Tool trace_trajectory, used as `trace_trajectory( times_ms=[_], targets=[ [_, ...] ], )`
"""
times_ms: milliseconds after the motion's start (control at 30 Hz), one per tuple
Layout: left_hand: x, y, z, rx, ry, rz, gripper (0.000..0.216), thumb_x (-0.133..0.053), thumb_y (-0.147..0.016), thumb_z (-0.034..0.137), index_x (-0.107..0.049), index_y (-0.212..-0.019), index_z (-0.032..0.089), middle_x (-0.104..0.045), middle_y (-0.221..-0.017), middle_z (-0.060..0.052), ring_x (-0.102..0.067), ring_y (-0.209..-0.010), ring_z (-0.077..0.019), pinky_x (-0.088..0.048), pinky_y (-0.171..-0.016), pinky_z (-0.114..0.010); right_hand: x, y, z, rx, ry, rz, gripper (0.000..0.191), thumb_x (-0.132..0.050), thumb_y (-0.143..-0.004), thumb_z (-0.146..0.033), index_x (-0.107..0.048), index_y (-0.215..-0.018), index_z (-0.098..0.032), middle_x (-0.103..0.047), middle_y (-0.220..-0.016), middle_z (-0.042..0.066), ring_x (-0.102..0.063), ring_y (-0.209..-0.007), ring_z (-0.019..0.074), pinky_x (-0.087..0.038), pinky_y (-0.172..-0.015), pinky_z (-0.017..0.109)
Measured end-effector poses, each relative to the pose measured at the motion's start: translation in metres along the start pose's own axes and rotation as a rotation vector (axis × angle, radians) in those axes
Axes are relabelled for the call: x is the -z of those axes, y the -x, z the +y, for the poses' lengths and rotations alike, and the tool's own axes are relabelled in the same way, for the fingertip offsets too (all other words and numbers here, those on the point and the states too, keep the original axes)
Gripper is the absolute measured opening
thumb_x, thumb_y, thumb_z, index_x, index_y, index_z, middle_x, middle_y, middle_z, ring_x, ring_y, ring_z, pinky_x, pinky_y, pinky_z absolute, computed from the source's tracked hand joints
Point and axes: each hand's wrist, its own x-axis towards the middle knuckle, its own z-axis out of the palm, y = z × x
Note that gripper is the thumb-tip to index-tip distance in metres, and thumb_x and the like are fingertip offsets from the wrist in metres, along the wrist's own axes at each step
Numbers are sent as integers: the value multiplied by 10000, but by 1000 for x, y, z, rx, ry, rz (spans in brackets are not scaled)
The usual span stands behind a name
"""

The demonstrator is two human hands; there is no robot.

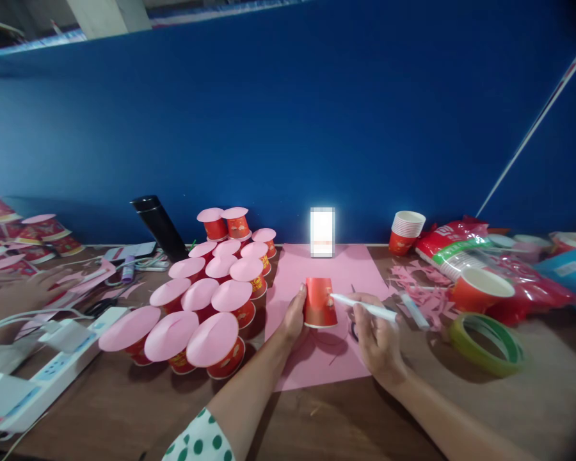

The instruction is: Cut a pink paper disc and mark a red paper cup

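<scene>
My left hand (295, 315) is closed around the left side of a red paper cup (319, 301), which is upside down with its white rim at the bottom. Between the fingers of my right hand (378, 339) is a slim white pen (367, 307), its tip pointing left at the cup's side. I cannot tell whether the tip touches the cup. Both hands are over a large pink sheet of paper (331, 266). Dark handles, perhaps of scissors, show partly behind my right hand.
Left of the sheet stand several upturned red cups topped with pink paper discs (214, 336). A black flask (159, 227) and power strip (52, 378) lie farther left, near another person's hand (26, 294). On the right are tape (487, 346), stacked cups (406, 232) and pink scraps (420, 288).
</scene>
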Motion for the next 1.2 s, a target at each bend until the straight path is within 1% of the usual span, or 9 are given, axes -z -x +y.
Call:
trace_trajectory(
  times_ms=[233,400,533,633,733,833,967,1033,1200],
  targets=[
    [-4,3,3,35,-11,23,530,-586,-766,567,-669,-921,67,-708,-863,-142,-660,-851,-261,-472,-842,-353,0,1,2,4,-12,-8,217,-433,-933,-303,-600,-990,-177,-640,-708,73,-640,-637,197,-516,-551,298],
    [-3,1,2,4,17,26,475,-595,-779,533,-664,-920,84,-707,-874,-128,-655,-878,-248,-463,-866,-343,1,0,-1,11,-10,-6,212,-433,-931,-296,-606,-982,-185,-635,-695,62,-634,-628,192,-507,-533,291],
    [-3,1,1,17,26,26,483,-601,-769,541,-665,-909,83,-706,-874,-137,-651,-901,-268,-458,-881,-365,1,-1,-5,24,4,-3,218,-421,-935,-286,-614,-961,-187,-629,-681,61,-616,-595,182,-495,-519,289],
    [-3,2,1,25,44,2,482,-592,-776,539,-664,-930,89,-706,-886,-136,-646,-926,-276,-449,-897,-375,1,-1,-4,27,6,-7,214,-418,-941,-294,-602,-955,-187,-627,-688,64,-624,-616,189,-500,-533,295],
    [-3,2,2,18,29,14,466,-590,-781,529,-663,-925,92,-707,-878,-132,-653,-899,-272,-451,-889,-378,1,-1,-3,23,-1,-12,213,-418,-942,-300,-594,-965,-181,-626,-683,61,-628,-623,193,-503,-545,300],
    [-4,3,2,46,-8,38,507,-579,-776,557,-665,-901,73,-706,-845,-143,-659,-859,-271,-467,-855,-374,1,-2,-3,28,3,-5,214,-419,-942,-297,-597,-961,-180,-621,-673,54,-620,-612,186,-505,-563,302],
    [-4,3,2,42,-15,15,524,-568,-781,567,-666,-913,70,-706,-853,-144,-658,-852,-260,-472,-845,-358,2,-1,-4,42,15,6,221,-411,-945,-294,-601,-952,-182,-627,-703,60,-625,-634,185,-510,-581,300],
    [-4,3,2,47,-22,4,545,-558,-782,580,-668,-901,60,-705,-850,-153,-658,-853,-263,-471,-847,-357,2,0,-4,40,13,7,213,-414,-943,-287,-599,-963,-184,-628,-709,57,-610,-601,173,-510,-579,296],
    [-4,3,2,87,41,-33,587,-540,-784,601,-664,-967,57,-704,-877,-160,-646,-934,-283,-456,-889,-372,2,2,-7,71,14,-13,207,-424,-936,-270,-606,-965,-176,-626,-723,58,-573,-561,159,-505,-561,289]
  ],
)
